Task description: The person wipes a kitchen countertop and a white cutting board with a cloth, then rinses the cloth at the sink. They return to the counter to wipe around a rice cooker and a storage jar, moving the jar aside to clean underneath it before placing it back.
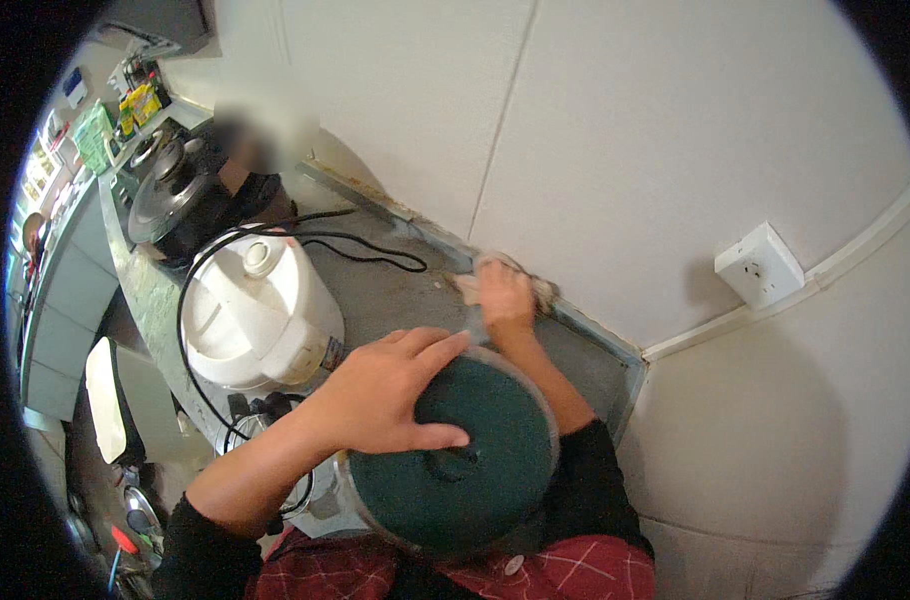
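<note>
My left hand (395, 390) grips the top of a round container with a dark green lid (475, 500), its thumb on the lid and its fingers over the far rim. Beyond it my right hand (505, 295) holds a crumpled beige cloth (545, 294) against the back edge of the grey counter (385, 300), where it meets the white wall. The container hides part of my right forearm. Left of my hands stands a white plastic jug (235, 330), with a black cord (395, 255) looped over and past it.
Dark appliances with glass lids (170, 210) stand farther left, with green and yellow packages (135, 105) behind. At lower left are a pale board (105, 400) and metal utensils (140, 510). A white socket (758, 265) is on the right wall. A blurred patch covers part of the back.
</note>
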A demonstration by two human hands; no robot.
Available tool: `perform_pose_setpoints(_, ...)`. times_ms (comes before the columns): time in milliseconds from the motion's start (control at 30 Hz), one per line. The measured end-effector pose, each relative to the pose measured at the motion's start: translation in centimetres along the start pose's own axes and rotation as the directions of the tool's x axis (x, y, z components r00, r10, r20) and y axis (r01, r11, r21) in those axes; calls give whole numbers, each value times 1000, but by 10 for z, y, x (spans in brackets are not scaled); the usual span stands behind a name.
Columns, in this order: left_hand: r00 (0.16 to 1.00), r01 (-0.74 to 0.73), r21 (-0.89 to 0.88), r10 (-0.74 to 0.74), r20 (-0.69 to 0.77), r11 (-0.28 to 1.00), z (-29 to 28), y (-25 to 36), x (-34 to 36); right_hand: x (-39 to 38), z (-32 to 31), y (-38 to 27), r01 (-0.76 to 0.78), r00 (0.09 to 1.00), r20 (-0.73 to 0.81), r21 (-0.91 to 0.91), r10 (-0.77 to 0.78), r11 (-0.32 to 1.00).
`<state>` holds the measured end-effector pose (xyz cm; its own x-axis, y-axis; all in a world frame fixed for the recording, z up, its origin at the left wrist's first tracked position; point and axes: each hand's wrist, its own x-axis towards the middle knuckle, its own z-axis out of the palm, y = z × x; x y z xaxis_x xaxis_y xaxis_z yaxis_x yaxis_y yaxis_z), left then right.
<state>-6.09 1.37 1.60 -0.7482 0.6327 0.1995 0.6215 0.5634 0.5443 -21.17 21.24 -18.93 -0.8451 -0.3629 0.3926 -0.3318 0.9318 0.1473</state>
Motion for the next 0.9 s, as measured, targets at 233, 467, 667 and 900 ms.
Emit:
perform_pose_setpoints(233,997,-25,-29,22,-78,999,9,-2,-4,-119,-51,95,-258,948,-204,-51,243,965)
perform_pose_setpoints(467,999,46,-56,-47,-19,997,6,1,-4,-57,-12,57,-25,996,-81,70,31,997)
perform_pose_setpoints(667,996,90,-57,-92,-21,994,-6,-3,-5,2,-20,24,156,987,-58,155,-149,976)
perform_pose_setpoints(900,995,95,-14,-96,-18,995,-1,4,-4,-83,-35,56,-250,949,-174,94,263,964)
